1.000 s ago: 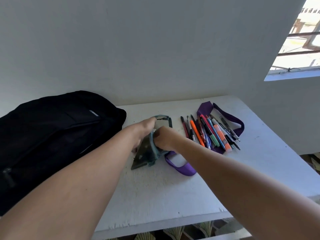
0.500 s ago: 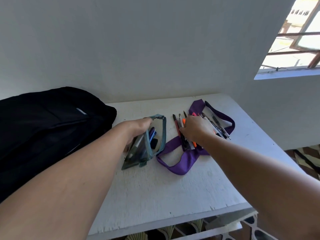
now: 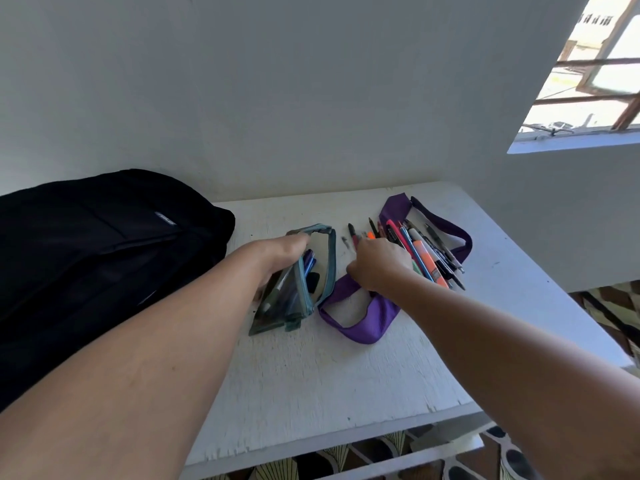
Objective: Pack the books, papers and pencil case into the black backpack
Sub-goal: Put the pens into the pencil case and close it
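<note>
Fingers of the left hand (image 3: 284, 252) grip the rim of the pencil case (image 3: 301, 282), holding its mouth open; a few pens already sit inside. Right hand (image 3: 379, 263) has moved since a second ago, off the case and right of it onto the loose pens (image 3: 426, 254), fingers curled over the near ones; can't tell whether any are pinched yet. Those pens lie on a purple strap (image 3: 363, 317), right of the case. Backpack (image 3: 104, 244) lies left of the case on the bench (image 3: 329, 375), untouched. Meaning: case is mid-fill, so packing hasn't started. No books or papers in view.
</note>
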`<action>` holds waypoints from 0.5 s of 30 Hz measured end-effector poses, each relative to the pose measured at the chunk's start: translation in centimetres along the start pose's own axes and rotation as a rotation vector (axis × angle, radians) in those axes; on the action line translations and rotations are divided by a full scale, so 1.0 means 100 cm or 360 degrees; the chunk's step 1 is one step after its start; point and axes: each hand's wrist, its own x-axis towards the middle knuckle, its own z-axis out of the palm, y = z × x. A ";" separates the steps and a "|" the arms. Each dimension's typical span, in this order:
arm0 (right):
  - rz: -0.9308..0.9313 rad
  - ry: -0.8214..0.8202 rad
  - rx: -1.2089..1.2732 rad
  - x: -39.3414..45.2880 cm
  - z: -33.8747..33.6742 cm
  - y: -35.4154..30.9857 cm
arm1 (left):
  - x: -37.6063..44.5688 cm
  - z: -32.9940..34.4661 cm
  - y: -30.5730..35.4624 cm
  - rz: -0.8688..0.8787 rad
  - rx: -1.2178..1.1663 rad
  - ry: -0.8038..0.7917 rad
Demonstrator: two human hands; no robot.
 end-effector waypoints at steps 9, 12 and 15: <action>0.0004 0.0170 -0.0148 0.003 0.010 0.000 | 0.009 0.001 -0.002 0.0027 0.0083 -0.0015; -0.0010 0.0141 -0.0214 0.001 0.008 -0.003 | 0.008 0.002 0.000 -0.0031 0.0062 0.0039; -0.0015 0.0081 -0.0231 -0.003 0.009 -0.007 | 0.016 0.003 -0.003 -0.0005 0.0032 -0.0036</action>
